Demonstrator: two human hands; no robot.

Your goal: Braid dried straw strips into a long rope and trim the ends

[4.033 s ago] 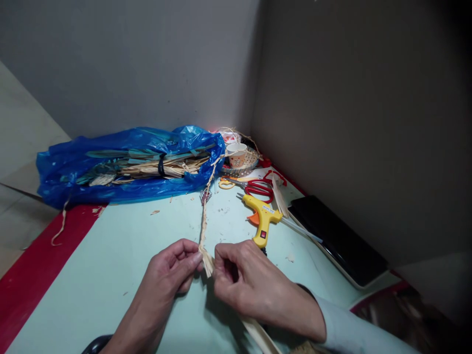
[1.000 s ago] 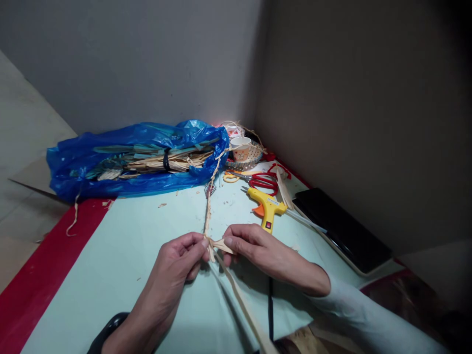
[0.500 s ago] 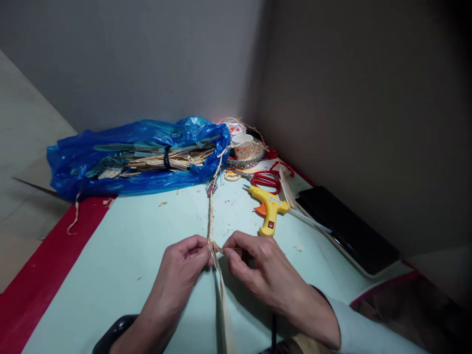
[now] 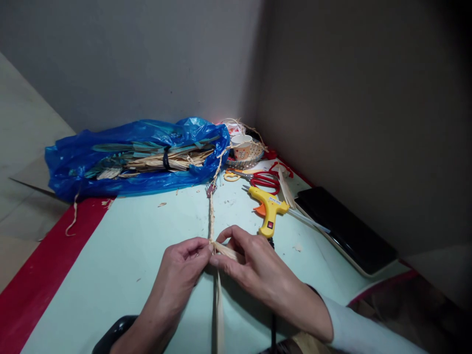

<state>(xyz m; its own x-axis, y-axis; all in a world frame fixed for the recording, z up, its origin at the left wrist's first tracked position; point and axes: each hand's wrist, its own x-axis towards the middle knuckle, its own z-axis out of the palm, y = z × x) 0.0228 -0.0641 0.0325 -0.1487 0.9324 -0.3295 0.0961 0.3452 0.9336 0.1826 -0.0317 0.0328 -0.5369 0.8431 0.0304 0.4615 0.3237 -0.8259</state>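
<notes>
A thin braided cord (image 4: 211, 216) of pale dried straw runs toward me over the table. My left hand (image 4: 184, 268) pinches its near end between thumb and forefinger. From that point a flat straw strip (image 4: 229, 251) passes to the right into my right hand (image 4: 254, 265), whose curled fingers hold it. The right thumb and forefinger are apart at the tips, close to the left fingertips. Another long straw strip (image 4: 220, 309) hangs toward me below the hands. A small dark red clip (image 4: 210, 190) sits on the cord farther up.
A blue plastic bag (image 4: 147, 187) with straw bundles lies at the back left. Right of the cord are a yellow glue gun (image 4: 272, 209), red-handled scissors (image 4: 266, 182) and a black flat device (image 4: 346, 231). A paper cup (image 4: 241, 147) stands in a basket (image 4: 254, 156) against the wall.
My right hand has shifted slightly left and up, its thumb and forefinger reaching the braid's end. The strip in it now spreads wider to the right. My left hand keeps its pinch.
</notes>
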